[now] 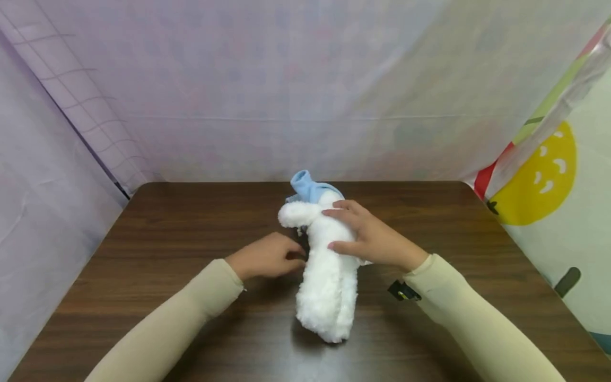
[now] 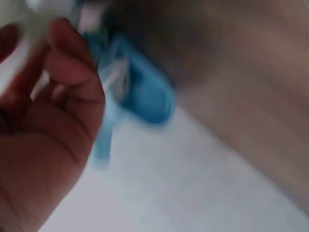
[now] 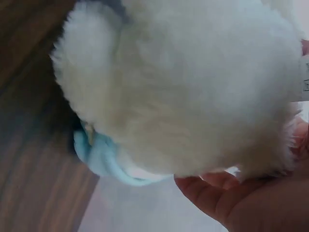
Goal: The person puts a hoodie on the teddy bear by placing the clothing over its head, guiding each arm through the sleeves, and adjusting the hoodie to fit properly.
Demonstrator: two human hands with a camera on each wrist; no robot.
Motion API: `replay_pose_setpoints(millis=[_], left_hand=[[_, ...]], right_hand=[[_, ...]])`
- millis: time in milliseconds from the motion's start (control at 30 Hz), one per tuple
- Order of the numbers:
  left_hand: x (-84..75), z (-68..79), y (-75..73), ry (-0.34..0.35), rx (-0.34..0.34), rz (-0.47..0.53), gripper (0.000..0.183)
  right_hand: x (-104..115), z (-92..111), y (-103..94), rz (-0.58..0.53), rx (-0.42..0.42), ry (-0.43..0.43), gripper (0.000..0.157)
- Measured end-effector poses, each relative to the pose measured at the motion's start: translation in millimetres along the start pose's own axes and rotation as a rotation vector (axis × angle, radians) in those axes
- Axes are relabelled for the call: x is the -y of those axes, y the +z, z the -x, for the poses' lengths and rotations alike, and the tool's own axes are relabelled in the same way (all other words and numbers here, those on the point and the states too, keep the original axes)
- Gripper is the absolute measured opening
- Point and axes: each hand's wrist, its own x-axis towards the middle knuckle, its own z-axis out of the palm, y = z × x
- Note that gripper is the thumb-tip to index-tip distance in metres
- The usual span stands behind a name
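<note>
A white fluffy plush toy (image 1: 329,281) with light-blue cloth (image 1: 310,188) at its far end lies lengthwise on the table. My right hand (image 1: 369,233) grips the toy's body from the right, fingers spread across the fur. In the right wrist view, fur fills most of the picture and the fingers (image 3: 205,195) curl against its lower edge. Close by the toy's left side is my left hand (image 1: 269,255), its fingers loosely bent. The left wrist view is blurred; no object shows between those fingers, and the blue cloth (image 2: 149,99) appears beyond them.
The dark wooden table (image 1: 157,244) reaches back to a pale hanging cloth (image 1: 286,90). Another cloth with a yellow fruit print (image 1: 544,175) hangs on the right. A black piece (image 1: 404,291) sits at the right sleeve. A white tag (image 3: 304,79) shows beside the fur.
</note>
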Motion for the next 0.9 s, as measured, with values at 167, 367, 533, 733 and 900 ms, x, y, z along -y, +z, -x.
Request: replay_pose_setpoints(millis=[167, 367, 533, 733, 900], left_hand=[[-0.5, 20.0, -45.4, -0.019, -0.103, 0.101, 0.017], [-3.2, 16.2, -49.6, 0.01, -0.361, 0.097, 0.015], [6.2, 12.7, -35.5, 0.074, -0.272, 0.024, 0.019], [15.5, 10.6, -17.2, 0.082, -0.261, 0.057, 0.01], [13.0, 8.6, 1.7, -0.024, -0.199, -0.107, 0.015]], right_hand=[[4.0, -4.7, 15.8, 0.038, 0.044, -0.05, 0.065], [8.8, -11.4, 27.8, -0.116, 0.075, -0.178, 0.049], [9.6, -15.7, 33.6, -0.105, -0.142, -0.139, 0.022], [7.6, -17.0, 44.7, -0.045, -0.115, 0.081, 0.022], [4.6, -20.1, 47.6, -0.022, -0.018, -0.008, 0.015]])
